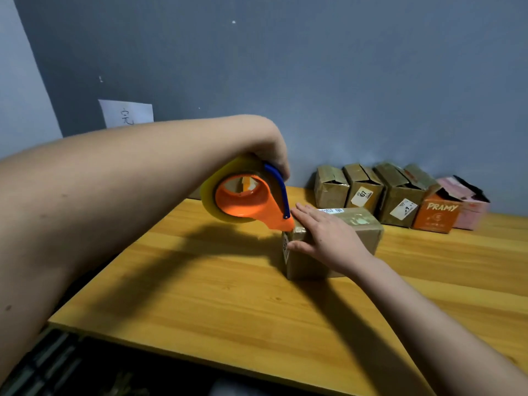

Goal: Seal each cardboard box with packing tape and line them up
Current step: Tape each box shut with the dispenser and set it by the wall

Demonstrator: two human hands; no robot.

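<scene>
Gripping tape dispenser (251, 195), left hand (271, 150); right hand (328, 235) flat, unclenched on box (360, 224); orange box (435, 214) reads "PRAMY".

— What colours on the tape dispenser (251, 202)?

— Bright orange body, a blue strip along its back edge, and a roll of tape (213, 185) that reads translucent yellow.

— The box (343, 238) at the middle?

— Dull brown cardboard, a white printed label on its top (glossy where tape covers it). At two o'clock, three brown boxes (368, 190), two with white labels, then an orange box (435, 214) lettered in white, and a pink box (471, 208), perhaps black inside.

— The table (228, 295)?

— Honey-yellow wood grain, against a slate-blue wall (314, 81) bearing a white paper (125, 113).
</scene>
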